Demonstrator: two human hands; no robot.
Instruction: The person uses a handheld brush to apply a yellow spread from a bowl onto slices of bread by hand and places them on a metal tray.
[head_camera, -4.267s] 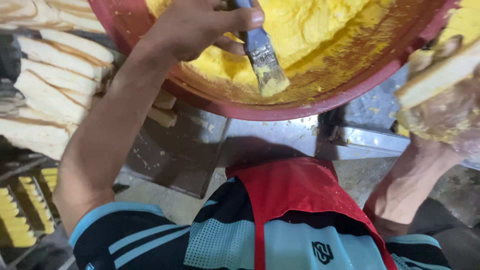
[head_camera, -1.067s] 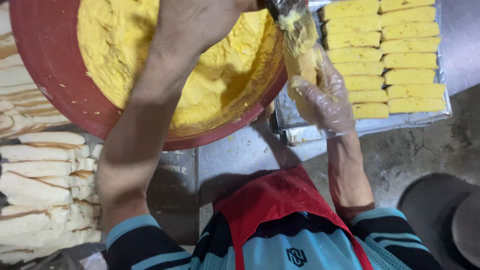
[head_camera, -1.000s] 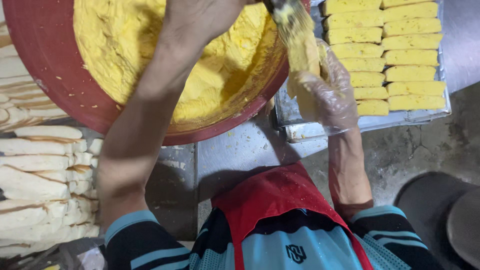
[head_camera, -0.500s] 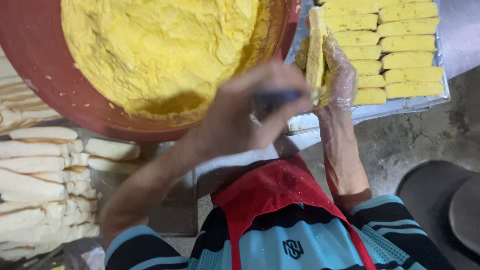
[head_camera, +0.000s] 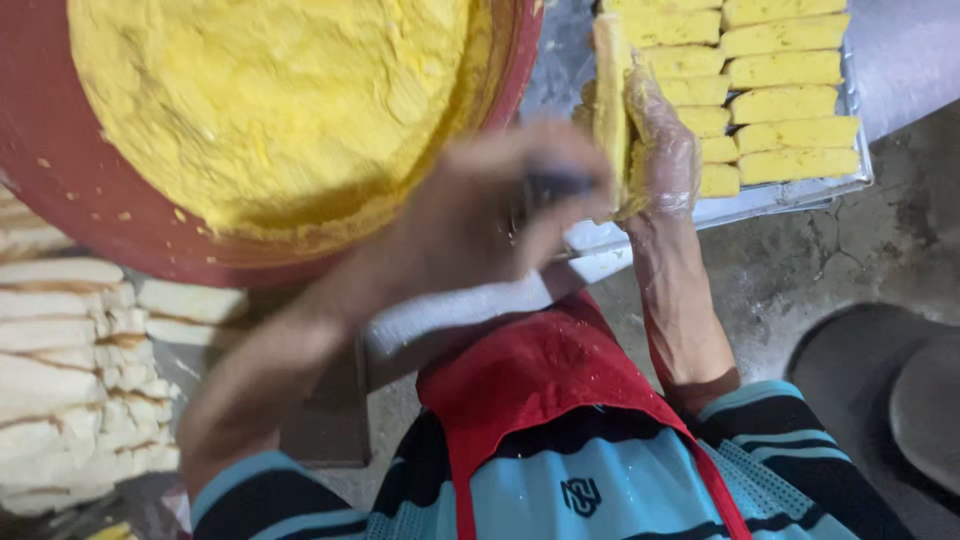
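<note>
Fingers of the left hand (head_camera: 480, 215), blurred, curl shut round a dark brush handle (head_camera: 555, 187), now withdrawn from the red bowl (head_camera: 90, 200). At three o'clock, the gloved right hand (head_camera: 655, 150) clasps a bread slice (head_camera: 608, 100) upright at the tray (head_camera: 790, 195) edge; bare floor lies at four o'clock.

red bowl (head_camera: 60, 190) | bright yellow spread (head_camera: 270, 100) | pale yellow slices on grey metal tray (head_camera: 800, 185) | off-white bread stack (head_camera: 70, 370) | red apron (head_camera: 540, 370) | turquoise, black-striped shirt (head_camera: 560, 480)

Stacked pale bread slices (head_camera: 60, 370) at left; yellow-coated slices (head_camera: 790, 100) in rows on metal tray (head_camera: 770, 195); red apron (head_camera: 540, 370).
</note>
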